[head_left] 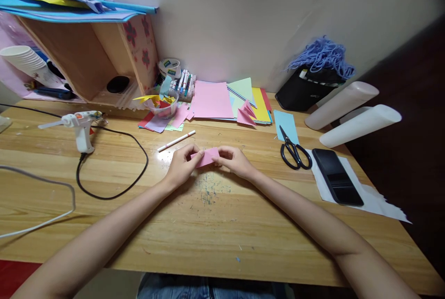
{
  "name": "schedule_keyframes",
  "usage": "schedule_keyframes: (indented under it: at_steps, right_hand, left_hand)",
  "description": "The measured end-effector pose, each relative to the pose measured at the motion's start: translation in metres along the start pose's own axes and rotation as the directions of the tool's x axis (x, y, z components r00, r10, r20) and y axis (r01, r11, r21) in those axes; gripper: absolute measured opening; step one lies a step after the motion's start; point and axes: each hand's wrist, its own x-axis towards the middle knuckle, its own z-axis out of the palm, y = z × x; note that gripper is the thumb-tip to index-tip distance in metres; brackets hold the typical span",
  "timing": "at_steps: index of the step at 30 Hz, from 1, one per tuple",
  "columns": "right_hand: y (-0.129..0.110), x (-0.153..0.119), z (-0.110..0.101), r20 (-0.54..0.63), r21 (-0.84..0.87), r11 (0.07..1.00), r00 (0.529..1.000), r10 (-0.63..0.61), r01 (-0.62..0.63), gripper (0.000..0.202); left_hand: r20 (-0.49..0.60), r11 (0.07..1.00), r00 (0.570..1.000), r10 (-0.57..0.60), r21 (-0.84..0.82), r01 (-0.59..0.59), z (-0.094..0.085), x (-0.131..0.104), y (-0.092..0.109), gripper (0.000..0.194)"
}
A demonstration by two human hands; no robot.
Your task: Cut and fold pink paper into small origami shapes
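Observation:
A small pink paper piece (207, 157) is held between both hands above the wooden table (181, 238). My left hand (184, 162) pinches its left end, with the thumb on the near face. At the right end, my right hand (233, 160) grips it between thumb and fingers. Just beyond my left hand lies a white pen (176, 141). Behind the hands, pink sheets (213, 99) rest on a stack of coloured paper, and a folded pink paper shape (246, 113) sits at its right side.
Black-handled scissors (295, 153) lie on the right, partly over blue paper (285, 124), near a phone (337, 176). A white glue gun (81, 130) with a looping cord stands left. A bowl of paper scraps (162, 103), white rolls (361, 125) and a wooden box (139, 53) stand behind.

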Motion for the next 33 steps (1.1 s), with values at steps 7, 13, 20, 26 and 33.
schedule_keyframes:
  at_steps: [7,13,20,26,33]
  right_hand:
    - [-0.008,-0.002,0.001,-0.026,0.028,0.998,0.998,0.061,-0.061,0.029]
    - [-0.003,0.001,-0.005,-0.068,-0.036,0.999,0.998,0.009,-0.011,0.030]
    - [0.004,-0.003,-0.007,-0.019,-0.017,1.000,1.000,-0.017,0.017,0.033]
    - [0.004,-0.003,-0.008,0.072,0.010,0.999,0.997,-0.038,0.037,0.033]
    - [0.006,0.002,-0.009,0.079,0.013,0.999,0.996,-0.046,0.045,0.035]
  left_hand:
    - [0.065,0.989,0.992,0.107,0.093,-0.113,0.003,0.001,0.005,0.030]
    - [0.168,0.960,0.967,0.193,0.171,-0.222,0.004,0.000,0.013,0.038]
    - [0.350,0.996,0.933,0.088,-0.020,-0.087,0.003,-0.002,0.011,0.040]
    - [0.347,0.996,0.935,0.077,-0.075,-0.054,0.003,0.001,0.009,0.038]
    - [0.406,0.991,0.904,0.134,-0.027,-0.135,0.003,-0.004,0.022,0.041]
